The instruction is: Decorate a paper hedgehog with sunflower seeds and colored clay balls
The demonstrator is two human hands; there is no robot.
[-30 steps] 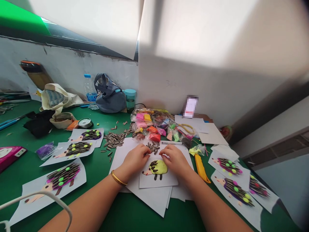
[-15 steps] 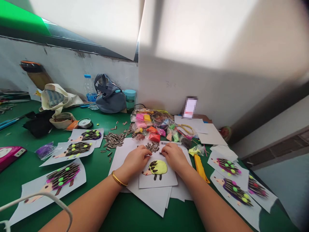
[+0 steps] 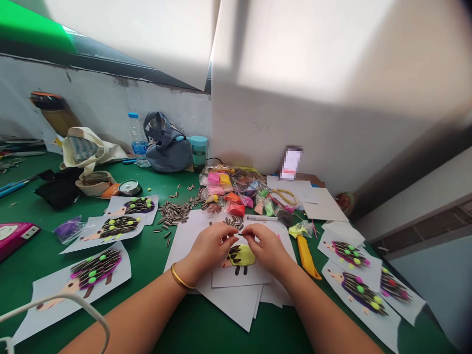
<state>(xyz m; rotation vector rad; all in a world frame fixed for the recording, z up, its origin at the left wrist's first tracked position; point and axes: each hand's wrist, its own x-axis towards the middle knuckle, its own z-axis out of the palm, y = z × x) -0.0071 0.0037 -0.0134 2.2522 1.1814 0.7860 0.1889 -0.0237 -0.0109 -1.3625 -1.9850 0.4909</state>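
Observation:
Between thumb and forefinger, my right hand (image 3: 263,243) pinches a dark sunflower seed (image 3: 241,234) above the paper. My left hand (image 3: 212,243), with a gold bangle at the wrist, has its fingers bent into a pinch. Its fingertips meet the seed's left end; whether they grip it or anything else is hidden. Beneath both hands lies a sheet of white paper (image 3: 239,281) with a clay hedgehog (image 3: 248,254). The hedgehog has a yellow-green body, pinkish face, dark legs and several seeds set in its left part. A small pile of seeds (image 3: 239,222) sits just behind my fingertips.
Finished-looking seed hedgehogs on paper lie left (image 3: 98,270) and right (image 3: 363,292). Behind are a larger seed heap (image 3: 175,214), bagged coloured clay (image 3: 234,196), a pen (image 3: 261,218) and scissors (image 3: 285,196). A yellow cutter (image 3: 308,258) lies right; a white cable (image 3: 88,305) curves front left.
My right hand has moved slightly left and toward me with the seed. My left hand has shifted right, so the fingertips of both hands now nearly meet over the hedgehog.

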